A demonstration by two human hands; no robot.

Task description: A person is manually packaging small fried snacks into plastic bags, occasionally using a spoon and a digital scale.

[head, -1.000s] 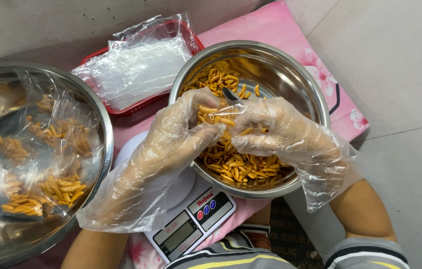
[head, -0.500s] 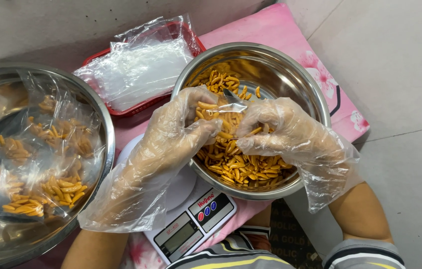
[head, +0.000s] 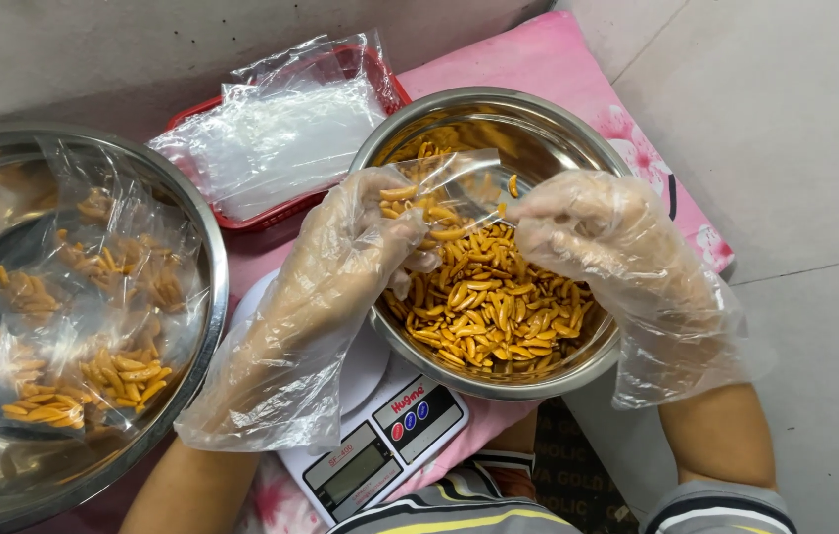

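Both gloved hands on a small bag over the bowl.
Left hand (head: 340,267) and right hand (head: 598,232) pinch the bag (head: 449,193), snacks (head: 494,302) inside; bowl (head: 538,124) sits on scale (head: 380,445).

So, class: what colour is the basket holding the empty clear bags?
Red; the basket shows best in the head view, beneath the clear bags.
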